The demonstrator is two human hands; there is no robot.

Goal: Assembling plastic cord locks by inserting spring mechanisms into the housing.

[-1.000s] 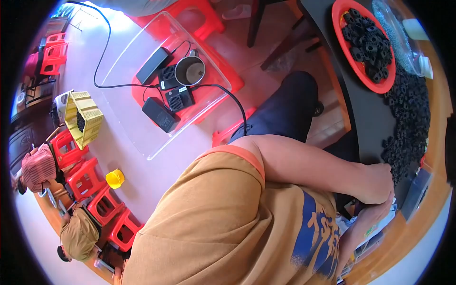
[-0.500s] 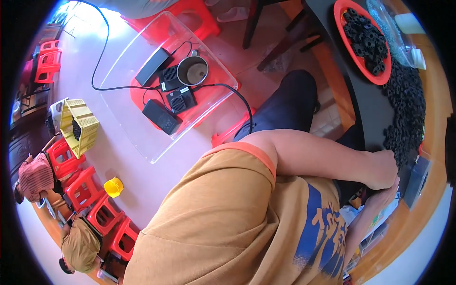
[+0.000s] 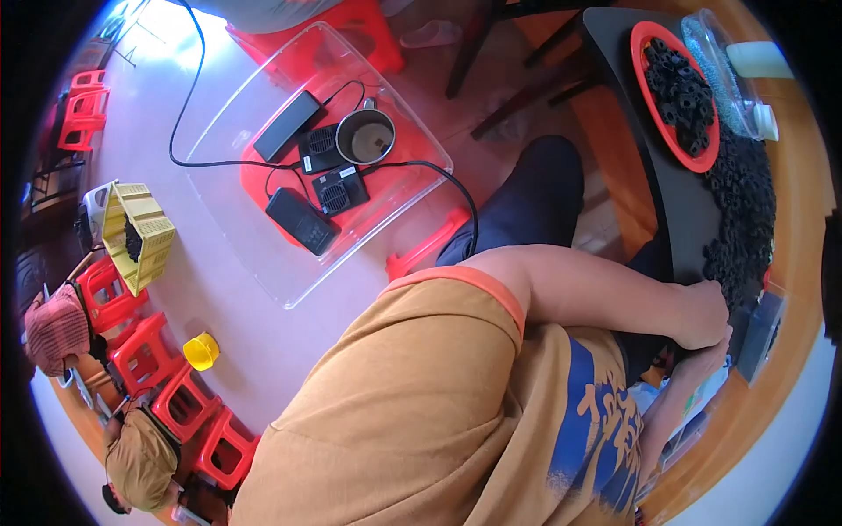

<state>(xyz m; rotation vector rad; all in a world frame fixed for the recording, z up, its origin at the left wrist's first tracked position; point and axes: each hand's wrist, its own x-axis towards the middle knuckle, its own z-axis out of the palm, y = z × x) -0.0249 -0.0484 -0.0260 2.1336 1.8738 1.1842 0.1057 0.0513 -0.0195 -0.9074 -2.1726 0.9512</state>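
Observation:
At the near edge of the black table (image 3: 693,223), my two hands meet. My left hand (image 3: 702,314) is curled closed, its back toward the view, beside a heap of small black ring-like parts (image 3: 741,210). My right hand (image 3: 709,352) reaches up from below and touches it, fingers bent in and partly covered. Whatever is between the fingers is hidden. Farther along the table, a red oval tray (image 3: 647,96) holds more of these black parts (image 3: 680,101).
Beside the tray lie a clear jar of bluish beads (image 3: 724,74) and a pale bottle (image 3: 761,60). To the left, a clear plastic lid (image 3: 289,294) on a red stool carries a metal mug (image 3: 367,138) and black power adapters (image 3: 300,219). Beyond are a yellow crate (image 3: 145,232), yellow bucket (image 3: 201,351) and seated people.
The whole view has shifted slightly. My hands stay together at the table edge, with only a small change in the fingers.

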